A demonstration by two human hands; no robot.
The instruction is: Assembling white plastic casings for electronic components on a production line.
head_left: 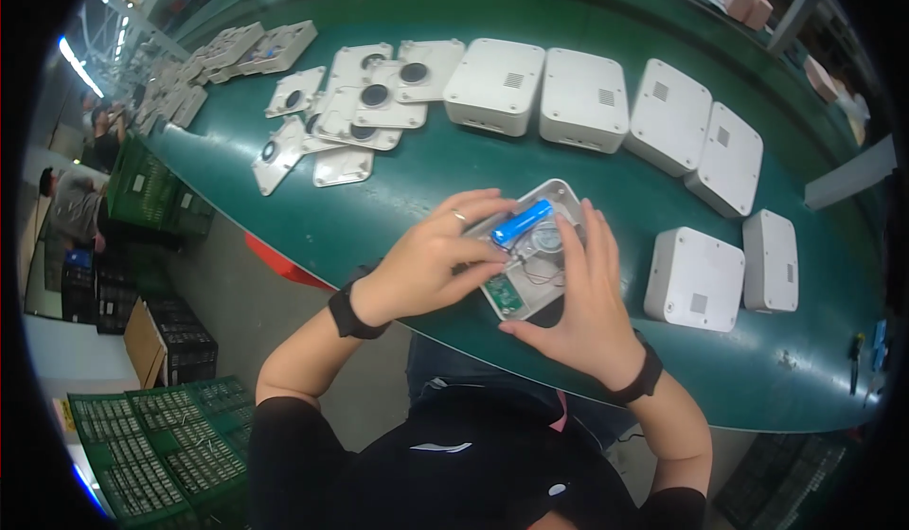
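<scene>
Thumb and forefinger of a person's half-curled left hand (426, 257) nearly meet beside a blue cylinder (523, 224), any grip unclear, inside an open white housing (536, 296) at a green bench's (398, 208) near edge. The spread right hand (601, 320) holds the housing, masking its 3-o'clock side. Closed white boxes (670, 118) stand toward 12 through 3, speaker panels (352, 114) toward 10.

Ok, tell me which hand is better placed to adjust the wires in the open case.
Likely the left hand: its fingertips are close to the wires, while the right hand holds the right side of the case.
</scene>
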